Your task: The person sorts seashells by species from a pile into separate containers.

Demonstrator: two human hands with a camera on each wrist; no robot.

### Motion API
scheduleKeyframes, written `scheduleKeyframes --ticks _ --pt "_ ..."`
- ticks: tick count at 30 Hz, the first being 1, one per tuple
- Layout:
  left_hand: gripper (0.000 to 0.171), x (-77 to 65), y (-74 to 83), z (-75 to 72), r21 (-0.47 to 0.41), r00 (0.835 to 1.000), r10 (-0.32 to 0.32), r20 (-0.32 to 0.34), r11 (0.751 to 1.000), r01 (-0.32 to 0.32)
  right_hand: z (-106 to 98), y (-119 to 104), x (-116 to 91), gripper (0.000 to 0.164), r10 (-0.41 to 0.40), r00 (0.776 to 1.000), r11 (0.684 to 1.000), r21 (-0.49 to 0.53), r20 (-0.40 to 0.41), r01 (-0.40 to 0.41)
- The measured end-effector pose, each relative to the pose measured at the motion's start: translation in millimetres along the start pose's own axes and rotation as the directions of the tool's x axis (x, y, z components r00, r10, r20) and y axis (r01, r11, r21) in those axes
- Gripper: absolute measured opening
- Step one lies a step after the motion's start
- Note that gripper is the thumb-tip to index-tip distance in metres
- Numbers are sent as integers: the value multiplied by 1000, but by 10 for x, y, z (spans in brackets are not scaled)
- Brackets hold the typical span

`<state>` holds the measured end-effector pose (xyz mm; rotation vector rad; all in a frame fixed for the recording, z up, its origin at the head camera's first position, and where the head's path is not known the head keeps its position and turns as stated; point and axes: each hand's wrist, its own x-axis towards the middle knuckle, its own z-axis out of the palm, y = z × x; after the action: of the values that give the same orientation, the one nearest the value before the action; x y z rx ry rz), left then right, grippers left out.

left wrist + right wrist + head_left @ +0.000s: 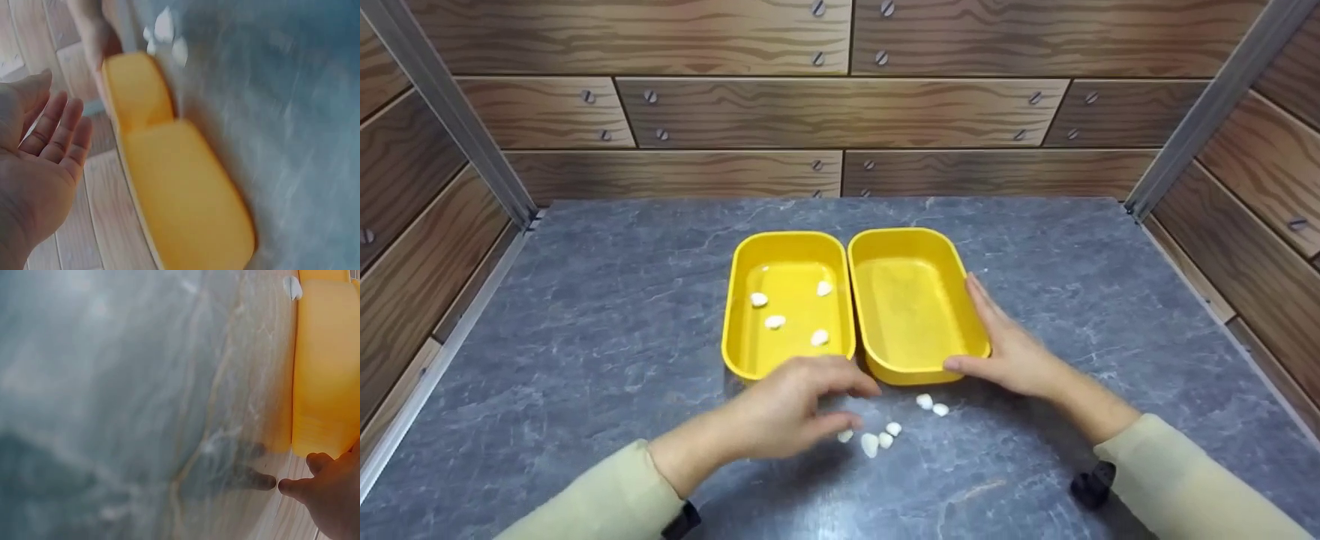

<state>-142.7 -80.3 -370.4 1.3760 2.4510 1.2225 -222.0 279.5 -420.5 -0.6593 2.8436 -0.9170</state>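
Observation:
Two yellow plastic containers stand side by side on a grey marbled table. In the head view, several small white pebbles [775, 322] lie inside the left container [729, 315]; no pebbles show in the right container [911, 300]. My left hand [791, 409] hovers in front of the left container, near loose white pebbles [870, 444] on the table. In the left wrist view its palm [34, 180] shows nothing held and the fingers bend loosely. With thumb at the front rim and fingers along the right wall, my right hand [1020, 356] holds the right container's near corner.
More white pebbles [924, 401] lie in front of the right container. Wood-patterned walls [840, 112] enclose the table [585, 337] at the back and sides, with metal posts [1200, 105] at the rear corners. A dark strap piece [1091, 484] sits at the right wrist.

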Motion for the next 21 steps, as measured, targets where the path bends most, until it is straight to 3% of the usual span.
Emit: scheduleKeyframes --ticks 6,13,21 --pt "29 -27 -39 250 2 996 -36 83 999 36 2 9 -9 122 7 1000 1000 4 9 -7" --pt "35 -44 -175 392 -4 990 -84 111 996 85 -6 -1 21 123 6 1000 1000 -3 13 -6" --pt "39 -47 -317 516 72 983 -134 123 989 126 -12 0 -8 123 7 1000 1000 -2 15 -7"
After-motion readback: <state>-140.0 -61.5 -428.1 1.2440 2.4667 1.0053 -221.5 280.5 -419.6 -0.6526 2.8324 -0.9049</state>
